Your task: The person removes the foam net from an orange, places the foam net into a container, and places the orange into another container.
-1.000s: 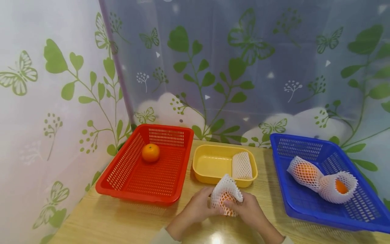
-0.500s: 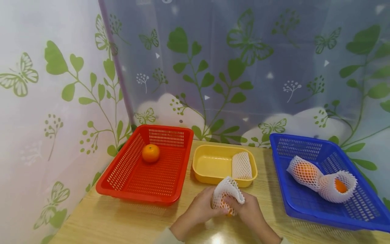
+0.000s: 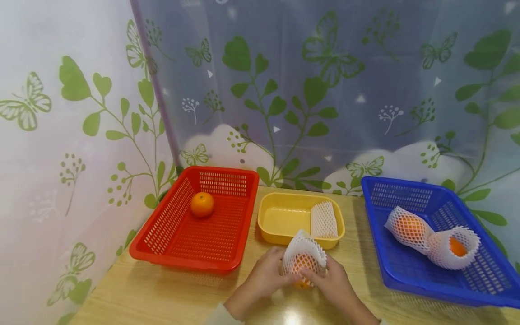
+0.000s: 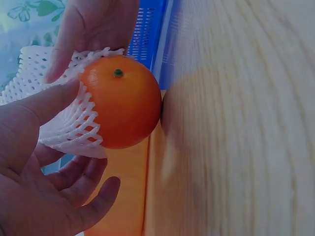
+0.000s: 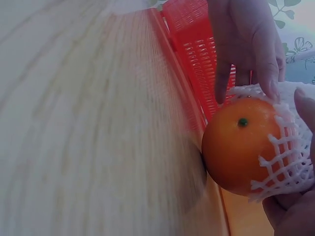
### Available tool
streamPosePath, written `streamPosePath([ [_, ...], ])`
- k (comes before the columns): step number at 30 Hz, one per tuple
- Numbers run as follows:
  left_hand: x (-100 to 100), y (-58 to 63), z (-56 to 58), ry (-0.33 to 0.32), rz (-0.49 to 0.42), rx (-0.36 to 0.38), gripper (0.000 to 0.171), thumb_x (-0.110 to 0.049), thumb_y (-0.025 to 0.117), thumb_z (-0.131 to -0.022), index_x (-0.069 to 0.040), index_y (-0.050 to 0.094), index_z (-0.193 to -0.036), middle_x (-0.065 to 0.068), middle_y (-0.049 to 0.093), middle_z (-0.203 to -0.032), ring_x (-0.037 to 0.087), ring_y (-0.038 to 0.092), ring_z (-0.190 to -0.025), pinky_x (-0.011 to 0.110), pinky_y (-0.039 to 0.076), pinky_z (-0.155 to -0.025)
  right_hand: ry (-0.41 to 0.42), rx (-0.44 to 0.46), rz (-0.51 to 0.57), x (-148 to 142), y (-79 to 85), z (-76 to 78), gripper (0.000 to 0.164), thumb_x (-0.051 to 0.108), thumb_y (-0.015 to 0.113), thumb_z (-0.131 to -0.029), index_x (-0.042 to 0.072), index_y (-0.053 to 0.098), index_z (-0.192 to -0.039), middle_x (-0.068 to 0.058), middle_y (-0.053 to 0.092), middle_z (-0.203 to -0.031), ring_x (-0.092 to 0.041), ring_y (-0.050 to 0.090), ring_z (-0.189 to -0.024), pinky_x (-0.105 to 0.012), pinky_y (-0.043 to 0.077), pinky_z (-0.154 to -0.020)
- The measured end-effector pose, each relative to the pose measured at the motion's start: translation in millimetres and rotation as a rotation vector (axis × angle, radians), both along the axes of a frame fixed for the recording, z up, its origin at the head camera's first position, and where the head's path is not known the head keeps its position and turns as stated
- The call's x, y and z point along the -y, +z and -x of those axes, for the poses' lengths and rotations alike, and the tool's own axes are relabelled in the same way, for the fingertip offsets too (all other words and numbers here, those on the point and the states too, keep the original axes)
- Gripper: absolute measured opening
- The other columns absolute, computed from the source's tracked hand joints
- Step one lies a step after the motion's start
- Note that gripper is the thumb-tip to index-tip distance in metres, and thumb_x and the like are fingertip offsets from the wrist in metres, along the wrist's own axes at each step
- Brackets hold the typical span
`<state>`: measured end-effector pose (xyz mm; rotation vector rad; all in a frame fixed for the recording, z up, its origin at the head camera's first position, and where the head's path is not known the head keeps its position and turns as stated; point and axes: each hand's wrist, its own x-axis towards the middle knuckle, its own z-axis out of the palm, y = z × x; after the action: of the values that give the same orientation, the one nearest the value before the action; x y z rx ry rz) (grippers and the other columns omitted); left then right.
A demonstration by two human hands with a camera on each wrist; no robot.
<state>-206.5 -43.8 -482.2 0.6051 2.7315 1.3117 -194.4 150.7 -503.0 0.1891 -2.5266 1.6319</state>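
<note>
Between my two hands an orange (image 4: 129,105) sits partly inside a white foam net sleeve (image 3: 301,246), low over the table in front of the yellow tray. In the left wrist view the orange's stem end sticks out bare while the mesh covers the other end. My left hand (image 3: 269,274) grips the sleeve from the left, thumb on the mesh. From the right, my right hand (image 3: 334,280) pinches the net, its thumb over the front. The right wrist view shows the orange (image 5: 240,147) against the tabletop, with the net's cut edge around its side.
A red basket (image 3: 191,264) with one bare orange (image 3: 202,204) stands left. The yellow tray (image 3: 268,232) behind my hands holds a flat foam net (image 3: 323,220). At right, a blue basket (image 3: 390,277) holds two netted oranges (image 3: 410,228). A patterned curtain hangs behind.
The net's upper end folded over toward the right half a second ago and now stands up more openly. More of the orange's lower end shows below the mesh than one second ago.
</note>
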Motion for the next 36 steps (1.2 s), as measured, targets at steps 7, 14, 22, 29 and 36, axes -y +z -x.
streamPosePath([
  [7,-1,2.5,0.7,0.024,-0.002,-0.015,0.049,-0.033,0.081,-0.078,-0.008,0.066,-0.118,0.006,0.061,-0.115,0.025,0.059,-0.106,0.046,0.047,-0.094,0.009,0.018,-0.008,-2,0.7,1.3,0.051,0.026,0.082,-0.078,0.007,0.063,-0.121,-0.003,0.069,-0.111,-0.019,0.062,-0.107,-0.035,0.048,-0.093],
  [14,1,-1.4,3.5,0.049,-0.044,-0.073,0.032,-0.022,0.079,-0.081,-0.007,0.071,-0.109,0.005,0.067,-0.107,0.022,0.062,-0.101,0.039,0.050,-0.089,0.014,0.027,-0.011,-4,4.0,0.4,0.055,0.026,0.082,-0.078,0.006,0.061,-0.124,-0.009,0.067,-0.119,-0.029,0.057,-0.117,-0.053,0.040,-0.102],
  [22,3,-5.3,4.0,0.047,-0.038,-0.045,0.042,-0.028,0.080,-0.080,-0.009,0.068,-0.116,0.005,0.066,-0.112,0.023,0.060,-0.105,0.041,0.049,-0.091,0.049,0.011,-0.042,-4,5.6,2.5,0.055,0.027,0.082,-0.077,0.008,0.062,-0.124,-0.006,0.068,-0.117,-0.026,0.059,-0.115,-0.049,0.044,-0.099],
  [29,3,-7.1,1.8,0.012,-0.040,0.030,0.066,-0.036,0.083,-0.076,-0.010,0.057,-0.131,0.006,0.059,-0.123,0.025,0.056,-0.114,0.048,0.045,-0.098,0.020,-0.056,-0.108,-2,6.0,5.5,0.039,0.022,0.083,-0.075,0.005,0.070,-0.108,-0.003,0.073,-0.101,-0.020,0.066,-0.099,-0.032,0.053,-0.085],
  [36,-3,-6.9,2.4,-0.014,-0.076,-0.002,0.073,-0.035,0.084,-0.074,-0.014,0.052,-0.136,0.006,0.055,-0.126,0.022,0.054,-0.114,0.044,0.046,-0.097,-0.026,-0.123,-0.193,-1,9.6,7.2,0.033,0.027,0.083,-0.074,0.006,0.073,-0.097,-0.002,0.074,-0.091,-0.019,0.069,-0.088,-0.030,0.054,-0.075],
])
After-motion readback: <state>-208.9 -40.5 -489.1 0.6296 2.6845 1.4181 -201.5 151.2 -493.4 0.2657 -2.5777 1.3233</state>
